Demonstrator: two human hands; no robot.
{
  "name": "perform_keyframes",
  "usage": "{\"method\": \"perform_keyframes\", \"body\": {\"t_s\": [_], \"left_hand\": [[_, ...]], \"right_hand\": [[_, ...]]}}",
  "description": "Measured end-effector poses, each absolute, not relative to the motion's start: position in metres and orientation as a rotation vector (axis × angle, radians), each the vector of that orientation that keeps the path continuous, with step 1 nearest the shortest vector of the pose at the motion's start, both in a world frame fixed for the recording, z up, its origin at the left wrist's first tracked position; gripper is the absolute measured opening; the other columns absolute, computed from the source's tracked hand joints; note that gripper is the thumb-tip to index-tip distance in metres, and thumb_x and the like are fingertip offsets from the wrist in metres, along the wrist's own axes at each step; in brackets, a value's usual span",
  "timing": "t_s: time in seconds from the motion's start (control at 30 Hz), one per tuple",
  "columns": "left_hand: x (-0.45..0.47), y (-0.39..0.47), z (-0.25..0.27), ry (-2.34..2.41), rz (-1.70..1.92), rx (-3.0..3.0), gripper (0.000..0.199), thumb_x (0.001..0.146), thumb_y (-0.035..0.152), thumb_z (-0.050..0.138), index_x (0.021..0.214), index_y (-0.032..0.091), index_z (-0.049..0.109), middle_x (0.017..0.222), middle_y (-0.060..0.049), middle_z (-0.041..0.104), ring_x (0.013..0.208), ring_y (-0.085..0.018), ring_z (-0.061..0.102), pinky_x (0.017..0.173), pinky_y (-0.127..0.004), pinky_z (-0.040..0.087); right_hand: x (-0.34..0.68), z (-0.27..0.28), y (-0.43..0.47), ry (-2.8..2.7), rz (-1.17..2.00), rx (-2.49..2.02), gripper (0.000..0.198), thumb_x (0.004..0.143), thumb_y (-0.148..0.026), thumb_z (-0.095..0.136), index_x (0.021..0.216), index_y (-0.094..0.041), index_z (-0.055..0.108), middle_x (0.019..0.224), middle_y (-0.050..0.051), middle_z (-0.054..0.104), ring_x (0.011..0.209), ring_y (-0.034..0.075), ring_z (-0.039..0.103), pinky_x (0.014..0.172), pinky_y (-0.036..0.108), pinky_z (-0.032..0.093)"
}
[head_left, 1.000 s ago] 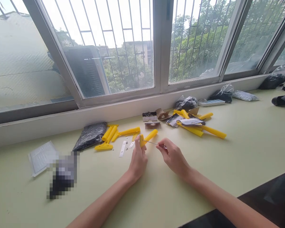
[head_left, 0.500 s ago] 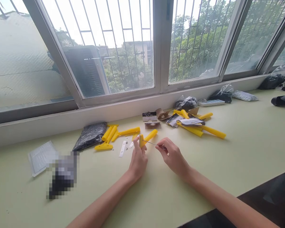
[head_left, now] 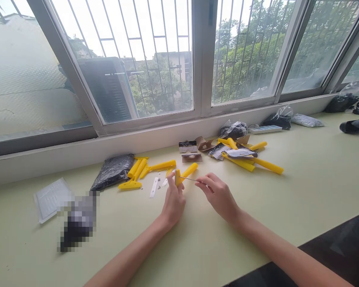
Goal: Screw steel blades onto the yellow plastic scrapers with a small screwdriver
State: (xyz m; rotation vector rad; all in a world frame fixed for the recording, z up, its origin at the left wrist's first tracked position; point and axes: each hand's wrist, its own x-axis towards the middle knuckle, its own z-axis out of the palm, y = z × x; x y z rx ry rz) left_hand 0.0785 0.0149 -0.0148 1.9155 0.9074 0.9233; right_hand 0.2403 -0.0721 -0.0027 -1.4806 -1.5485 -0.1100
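Observation:
My left hand is closed around the head of a yellow scraper, whose handle points up and away to the right. My right hand pinches a thin metal screwdriver; its handle is mostly hidden by the fingers. The screwdriver's tip meets the scraper head just beside my left fingers. White strips and several small metal screws or nuts, too small to tell apart, lie left of my left hand. Beyond them are more yellow scrapers.
A black plastic bag lies at left, with a clear plastic tray and a pixelated dark item nearer. Cardboard packaging and a pile of yellow handles lie toward the windowsill. A power strip sits farther right.
The fingers of my right hand have shifted slightly around the screwdriver, covering more of its handle. My left hand and the scraper have stayed almost still.

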Motion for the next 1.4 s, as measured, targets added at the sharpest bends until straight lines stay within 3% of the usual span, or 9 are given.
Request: {"method": "perform_keyframes", "body": {"t_s": [0.13,0.3,0.5,0.67,0.77,0.9,1.17,1.33,1.4], "left_hand": [[0.078,0.014,-0.014,0.88,0.929,1.965,0.053,0.096,0.015,0.041,0.142,0.031,0.021,0.093,0.0,0.049,0.081,-0.015,0.05,0.075,-0.029,0.043],[0.079,0.015,-0.014,0.891,0.92,1.915,0.047,0.098,0.021,0.04,0.14,0.03,0.022,0.092,0.001,0.049,0.075,-0.014,0.048,0.073,-0.029,0.042],[0.079,0.016,-0.013,0.866,0.953,1.904,0.039,0.098,0.019,0.039,0.133,0.029,0.025,0.089,0.002,0.048,0.076,-0.014,0.047,0.071,-0.027,0.04],[0.079,0.016,-0.013,0.874,0.939,1.921,0.044,0.097,0.018,0.04,0.136,0.03,0.023,0.089,0.002,0.048,0.076,-0.015,0.047,0.07,-0.027,0.04],[0.079,0.015,-0.013,0.886,0.935,1.929,0.046,0.097,0.018,0.04,0.138,0.03,0.022,0.09,0.001,0.049,0.077,-0.015,0.048,0.071,-0.028,0.04],[0.079,0.015,-0.013,0.885,0.919,1.935,0.05,0.097,0.017,0.04,0.142,0.03,0.022,0.09,0.001,0.05,0.075,-0.015,0.048,0.07,-0.028,0.041],[0.079,0.016,-0.015,0.856,0.954,1.904,0.045,0.098,0.021,0.041,0.14,0.029,0.025,0.087,0.002,0.048,0.073,-0.015,0.046,0.068,-0.027,0.039],[0.079,0.015,-0.014,0.868,0.951,1.912,0.045,0.098,0.022,0.041,0.139,0.029,0.024,0.088,0.002,0.048,0.074,-0.015,0.047,0.069,-0.028,0.04],[0.079,0.015,-0.014,0.872,0.946,1.911,0.044,0.098,0.021,0.041,0.138,0.03,0.024,0.088,0.002,0.048,0.075,-0.015,0.047,0.069,-0.027,0.04]], "right_hand": [[0.236,0.001,-0.075,-1.558,-0.07,-1.457,0.025,0.105,-0.035,0.045,0.113,-0.022,0.065,0.085,0.004,0.062,0.068,0.015,0.056,0.062,0.029,0.044],[0.235,0.006,-0.075,-1.534,-0.036,-1.472,0.035,0.107,-0.031,0.037,0.08,-0.02,0.056,0.078,0.004,0.054,0.066,0.016,0.051,0.063,0.031,0.045],[0.242,0.002,-0.072,-1.55,-0.146,-1.392,0.024,0.104,-0.034,0.046,0.101,-0.023,0.068,0.095,0.007,0.056,0.075,0.017,0.056,0.063,0.031,0.048],[0.238,0.002,-0.075,-1.531,-0.055,-1.413,0.026,0.105,-0.037,0.046,0.106,-0.023,0.068,0.089,0.006,0.066,0.071,0.017,0.06,0.064,0.031,0.048],[0.235,0.006,-0.078,-1.523,0.013,-1.493,0.031,0.105,-0.039,0.043,0.094,-0.021,0.065,0.079,0.004,0.067,0.067,0.017,0.058,0.06,0.03,0.043],[0.237,0.007,-0.076,-1.451,0.039,-1.578,0.043,0.107,-0.042,0.037,0.075,-0.021,0.057,0.064,0.0,0.055,0.056,0.016,0.049,0.056,0.03,0.038],[0.24,0.005,-0.073,-1.491,-0.005,-1.368,0.021,0.104,-0.038,0.047,0.097,-0.023,0.06,0.094,0.006,0.062,0.069,0.016,0.057,0.061,0.029,0.047],[0.236,0.007,-0.077,-1.466,0.092,-1.41,0.022,0.103,-0.041,0.047,0.106,-0.023,0.059,0.083,0.003,0.063,0.065,0.016,0.055,0.059,0.029,0.046],[0.237,0.008,-0.077,-1.477,0.073,-1.452,0.026,0.105,-0.041,0.044,0.098,-0.021,0.059,0.076,0.002,0.059,0.063,0.016,0.052,0.059,0.03,0.043]]}}
